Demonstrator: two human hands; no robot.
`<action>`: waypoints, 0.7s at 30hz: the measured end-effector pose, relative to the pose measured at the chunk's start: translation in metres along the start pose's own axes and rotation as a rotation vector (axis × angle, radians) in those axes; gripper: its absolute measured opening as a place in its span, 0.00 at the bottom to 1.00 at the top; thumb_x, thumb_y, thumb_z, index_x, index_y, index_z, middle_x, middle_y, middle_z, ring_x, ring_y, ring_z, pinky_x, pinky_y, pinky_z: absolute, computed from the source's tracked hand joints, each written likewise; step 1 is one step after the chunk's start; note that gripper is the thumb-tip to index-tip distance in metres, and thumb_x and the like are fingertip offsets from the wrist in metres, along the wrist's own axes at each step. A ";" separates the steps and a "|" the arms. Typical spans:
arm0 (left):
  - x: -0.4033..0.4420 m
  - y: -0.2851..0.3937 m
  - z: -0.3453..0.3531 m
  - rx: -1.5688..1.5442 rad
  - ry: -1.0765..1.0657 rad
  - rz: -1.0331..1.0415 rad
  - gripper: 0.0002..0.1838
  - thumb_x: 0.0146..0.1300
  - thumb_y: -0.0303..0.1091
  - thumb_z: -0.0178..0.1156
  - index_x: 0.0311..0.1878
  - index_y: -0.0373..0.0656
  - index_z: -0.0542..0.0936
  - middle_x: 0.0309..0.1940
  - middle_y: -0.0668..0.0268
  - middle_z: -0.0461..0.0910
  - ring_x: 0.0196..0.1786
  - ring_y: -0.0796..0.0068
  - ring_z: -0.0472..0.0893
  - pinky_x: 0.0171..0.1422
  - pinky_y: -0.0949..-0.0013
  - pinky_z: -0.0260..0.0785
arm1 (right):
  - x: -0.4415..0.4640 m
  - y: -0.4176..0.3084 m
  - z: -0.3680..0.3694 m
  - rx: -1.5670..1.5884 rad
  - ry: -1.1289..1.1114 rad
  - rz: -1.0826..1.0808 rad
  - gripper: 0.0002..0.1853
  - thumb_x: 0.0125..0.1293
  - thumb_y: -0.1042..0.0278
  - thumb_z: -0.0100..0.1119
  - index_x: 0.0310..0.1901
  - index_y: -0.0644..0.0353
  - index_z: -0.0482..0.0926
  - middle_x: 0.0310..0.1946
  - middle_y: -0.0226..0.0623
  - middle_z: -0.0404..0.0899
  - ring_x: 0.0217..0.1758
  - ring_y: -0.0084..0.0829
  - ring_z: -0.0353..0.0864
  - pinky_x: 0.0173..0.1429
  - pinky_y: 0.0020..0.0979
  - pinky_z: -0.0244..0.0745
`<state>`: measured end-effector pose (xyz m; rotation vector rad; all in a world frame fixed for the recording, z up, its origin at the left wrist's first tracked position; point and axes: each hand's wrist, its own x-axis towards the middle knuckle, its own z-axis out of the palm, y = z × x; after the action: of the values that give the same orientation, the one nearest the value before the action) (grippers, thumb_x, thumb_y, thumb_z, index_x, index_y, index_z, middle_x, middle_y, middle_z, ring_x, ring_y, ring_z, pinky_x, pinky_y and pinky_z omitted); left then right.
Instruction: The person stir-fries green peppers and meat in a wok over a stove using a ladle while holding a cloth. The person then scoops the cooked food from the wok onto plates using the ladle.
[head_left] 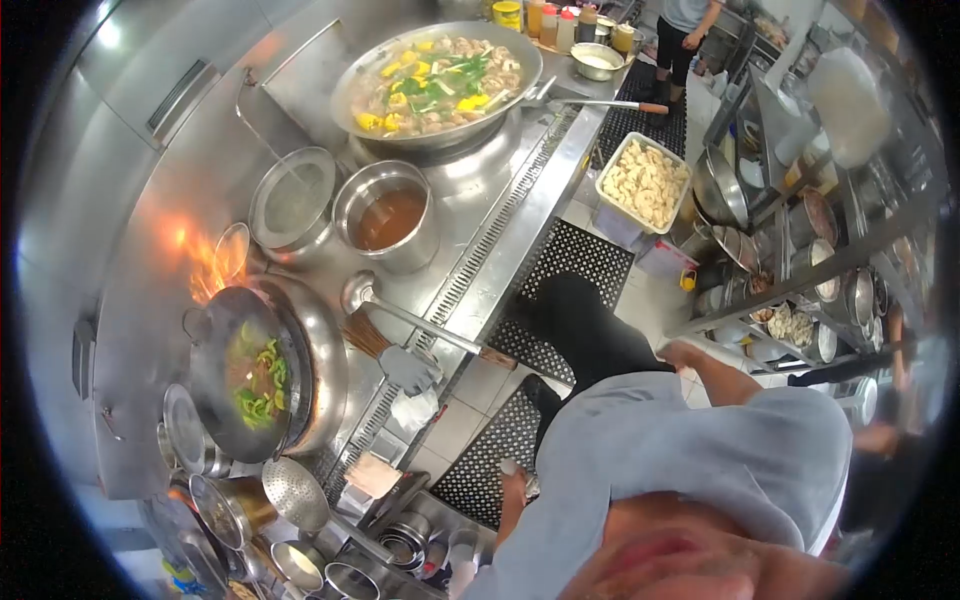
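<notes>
My left hand (515,490) hangs low beside my body, its fingers curled round a pale item that looks like cloth. My right hand (680,354) is by my hip, its fingers mostly hidden. On the stove ahead, a tilted wok (215,400) holds green peppers (260,375) and brownish pieces, with flames (205,260) rising at its back edge. A long-handled ladle (400,315) lies across the counter edge (470,275). Close to it are a bamboo brush (364,332) and a grey cloth or glove (408,370). Neither hand touches these.
A large pan (345,95) holds corn, greens and meat pieces. Next to it stand a pot of brown liquid (388,220) and a strainer (292,200). A bin of pale cut pieces (645,185) and shelves (800,250) are to the right. Another person (685,35) stands far back.
</notes>
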<state>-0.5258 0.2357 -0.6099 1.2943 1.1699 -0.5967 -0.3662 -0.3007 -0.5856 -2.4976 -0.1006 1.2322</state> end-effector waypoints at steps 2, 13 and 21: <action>0.006 -0.008 0.001 0.052 -0.047 0.056 0.32 0.52 0.27 0.55 0.62 0.29 0.61 0.51 0.49 0.73 0.45 0.57 0.79 0.46 0.59 0.74 | 0.024 -0.046 -0.068 -0.130 0.289 0.210 0.14 0.56 0.59 0.57 0.35 0.63 0.81 0.34 0.45 0.83 0.35 0.44 0.82 0.41 0.42 0.76; -0.047 0.056 0.010 -0.056 -0.096 0.038 0.35 0.62 0.33 0.51 0.71 0.37 0.53 0.54 0.48 0.73 0.52 0.55 0.78 0.55 0.58 0.71 | 0.051 -0.450 -0.116 0.118 0.389 -0.679 0.35 0.58 0.56 0.63 0.63 0.65 0.64 0.42 0.57 0.77 0.49 0.49 0.78 0.54 0.40 0.72; -0.163 0.041 0.016 -0.222 0.322 0.062 0.32 0.60 0.35 0.57 0.67 0.39 0.62 0.55 0.56 0.74 0.58 0.58 0.72 0.60 0.63 0.66 | 0.089 -0.480 -0.075 0.309 -0.034 -0.604 0.38 0.60 0.56 0.62 0.66 0.67 0.58 0.55 0.63 0.70 0.56 0.54 0.74 0.59 0.41 0.71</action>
<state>-0.5424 0.1889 -0.4480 1.2583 1.4101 -0.2074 -0.2087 0.1461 -0.4467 -1.9650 -0.5789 0.9440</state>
